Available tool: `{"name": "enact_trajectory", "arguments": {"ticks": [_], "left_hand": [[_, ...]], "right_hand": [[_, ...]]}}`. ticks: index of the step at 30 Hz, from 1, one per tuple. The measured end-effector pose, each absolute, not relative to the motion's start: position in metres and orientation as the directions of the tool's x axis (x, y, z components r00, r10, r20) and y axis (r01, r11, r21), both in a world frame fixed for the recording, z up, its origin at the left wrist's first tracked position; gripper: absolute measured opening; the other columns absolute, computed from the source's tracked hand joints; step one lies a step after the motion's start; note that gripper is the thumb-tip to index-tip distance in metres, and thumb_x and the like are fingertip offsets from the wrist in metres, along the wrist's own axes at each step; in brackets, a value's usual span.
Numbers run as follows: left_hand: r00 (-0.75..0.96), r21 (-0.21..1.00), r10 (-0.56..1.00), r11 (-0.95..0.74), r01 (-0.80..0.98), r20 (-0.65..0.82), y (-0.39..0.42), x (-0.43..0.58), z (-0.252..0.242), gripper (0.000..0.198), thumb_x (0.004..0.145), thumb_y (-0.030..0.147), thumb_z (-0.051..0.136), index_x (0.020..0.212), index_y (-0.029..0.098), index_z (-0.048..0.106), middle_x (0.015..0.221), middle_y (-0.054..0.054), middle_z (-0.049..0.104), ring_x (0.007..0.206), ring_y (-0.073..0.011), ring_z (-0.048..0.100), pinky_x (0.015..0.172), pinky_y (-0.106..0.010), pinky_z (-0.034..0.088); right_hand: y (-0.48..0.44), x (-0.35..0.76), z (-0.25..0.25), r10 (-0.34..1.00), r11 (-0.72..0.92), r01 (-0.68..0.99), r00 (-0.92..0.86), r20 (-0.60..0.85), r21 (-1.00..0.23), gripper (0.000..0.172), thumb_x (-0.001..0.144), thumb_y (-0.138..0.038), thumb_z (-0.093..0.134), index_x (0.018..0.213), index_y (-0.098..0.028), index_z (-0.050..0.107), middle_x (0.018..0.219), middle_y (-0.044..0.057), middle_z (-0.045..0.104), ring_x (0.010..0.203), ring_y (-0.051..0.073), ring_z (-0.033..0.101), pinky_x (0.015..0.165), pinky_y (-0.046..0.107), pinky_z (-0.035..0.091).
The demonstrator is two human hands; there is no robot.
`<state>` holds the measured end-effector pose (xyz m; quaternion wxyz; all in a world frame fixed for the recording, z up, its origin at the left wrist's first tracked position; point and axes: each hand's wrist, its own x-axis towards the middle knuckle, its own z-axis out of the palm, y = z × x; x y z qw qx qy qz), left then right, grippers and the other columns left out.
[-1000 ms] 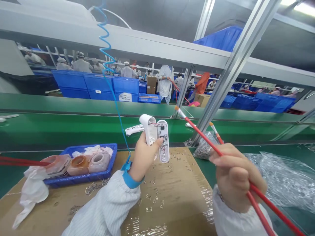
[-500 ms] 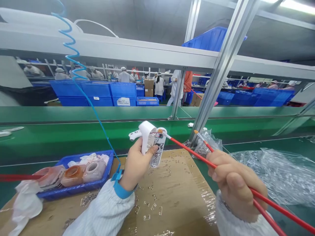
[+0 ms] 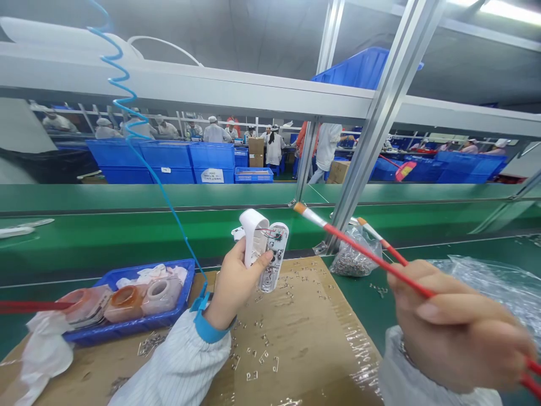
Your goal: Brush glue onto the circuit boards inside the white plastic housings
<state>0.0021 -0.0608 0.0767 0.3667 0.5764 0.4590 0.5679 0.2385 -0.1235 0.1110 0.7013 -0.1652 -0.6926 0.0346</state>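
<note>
Shifted since the earlier frame: right hand (image 3: 456, 332), drawn rightward, its brush tips now apart from the housing. Head view, item one: white plastic housing (image 3: 253, 237), split open around a small circuit board (image 3: 276, 239), long axis near upright, wrapped by the curled fingers of the left hand (image 3: 236, 285), the nearer hand, above the far edge of the cardboard sheet (image 3: 304, 338). Item two: two red-handled brushes (image 3: 367, 254), slim and glossy, pale-tipped, pinched in the closed right hand, right of the housing. At the cardboard sheet's left end: blue plastic tray (image 3: 127, 334) of translucent rolls (image 3: 160, 293). Across it: small metal clips (image 3: 264, 355). Behind it: clear bag of metal parts (image 3: 353, 259). Left wrist: blue strap (image 3: 205, 327) with coiled blue cord (image 3: 127, 96).
</note>
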Motion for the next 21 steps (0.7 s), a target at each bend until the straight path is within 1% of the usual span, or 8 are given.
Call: {"name": "enact_trajectory", "arguments": {"ticks": [2,3,5,7,12,17,19,21], "left_hand": [[-0.016,0.937,0.947,-0.314,0.154,0.320,-0.061,0.003,0.078,0.041,0.076,0.043,0.069,0.107,0.017,0.065,0.099,-0.010,0.072,0.085,-0.0254,0.065,0.073,-0.034,0.049],[0.019,0.933,0.948,-0.316,0.173,0.317,-0.062,0.004,0.078,0.039,0.076,0.042,0.068,0.106,0.017,0.065,0.098,-0.009,0.072,0.084,-0.0256,0.066,0.072,-0.034,0.049],[0.078,0.928,0.950,-0.311,0.207,0.301,-0.064,0.006,0.080,0.035,0.077,0.040,0.067,0.104,0.018,0.066,0.095,-0.009,0.073,0.083,-0.0262,0.066,0.070,-0.034,0.049],[0.109,0.927,0.954,-0.299,0.225,0.281,-0.065,0.009,0.081,0.032,0.078,0.039,0.066,0.102,0.018,0.067,0.095,-0.009,0.073,0.082,-0.0268,0.066,0.069,-0.034,0.048],[0.139,0.928,0.954,-0.291,0.232,0.265,-0.069,0.012,0.081,0.028,0.078,0.036,0.066,0.100,0.019,0.068,0.096,-0.009,0.073,0.082,-0.0275,0.066,0.068,-0.035,0.048],[0.127,0.933,0.954,-0.295,0.208,0.273,-0.068,0.008,0.078,0.032,0.076,0.038,0.068,0.101,0.018,0.068,0.097,-0.009,0.073,0.082,-0.0268,0.066,0.069,-0.035,0.049],[0.093,0.942,0.954,-0.296,0.157,0.284,-0.066,0.007,0.077,0.034,0.075,0.039,0.070,0.101,0.017,0.068,0.097,-0.009,0.072,0.084,-0.0261,0.065,0.071,-0.035,0.049],[0.039,0.960,0.960,-0.277,0.040,0.276,-0.064,0.008,0.076,0.037,0.073,0.038,0.073,0.102,0.017,0.066,0.099,-0.009,0.071,0.087,-0.0250,0.065,0.074,-0.034,0.050]], "right_hand": [[-0.126,0.234,0.117,0.311,0.950,-0.019,0.162,0.936,-0.312,0.037,0.098,-0.040,0.034,0.074,-0.023,0.056,0.069,0.001,0.054,0.050,0.014,0.049,0.041,0.032,0.043],[-0.127,0.231,0.120,0.354,0.934,-0.116,0.198,0.914,-0.337,0.037,0.097,-0.042,0.036,0.072,-0.022,0.054,0.071,0.000,0.054,0.047,0.012,0.049,0.037,0.030,0.041],[-0.127,0.222,0.124,0.450,0.883,-0.245,0.202,0.870,-0.400,0.036,0.094,-0.046,0.043,0.069,-0.021,0.049,0.071,-0.001,0.054,0.041,0.008,0.046,0.031,0.024,0.035],[-0.126,0.213,0.124,0.500,0.845,-0.314,0.171,0.849,-0.434,0.037,0.093,-0.049,0.046,0.068,-0.021,0.045,0.071,-0.003,0.053,0.037,0.006,0.044,0.028,0.022,0.031],[-0.116,0.201,0.114,0.574,0.787,-0.348,0.111,0.812,-0.509,0.034,0.093,-0.051,0.043,0.073,-0.023,0.042,0.077,-0.005,0.051,0.038,0.005,0.044,0.030,0.021,0.033],[-0.111,0.199,0.111,0.607,0.760,-0.338,0.063,0.792,-0.555,0.033,0.094,-0.050,0.041,0.075,-0.023,0.044,0.080,-0.004,0.051,0.040,0.005,0.046,0.033,0.020,0.035],[-0.113,0.201,0.113,0.610,0.761,-0.326,0.066,0.790,-0.561,0.030,0.094,-0.047,0.042,0.077,-0.023,0.047,0.080,-0.003,0.052,0.040,0.005,0.046,0.034,0.021,0.036],[-0.118,0.206,0.116,0.584,0.788,-0.298,0.085,0.807,-0.539,0.030,0.095,-0.046,0.042,0.077,-0.023,0.049,0.078,-0.003,0.052,0.040,0.006,0.045,0.033,0.022,0.035]]}}
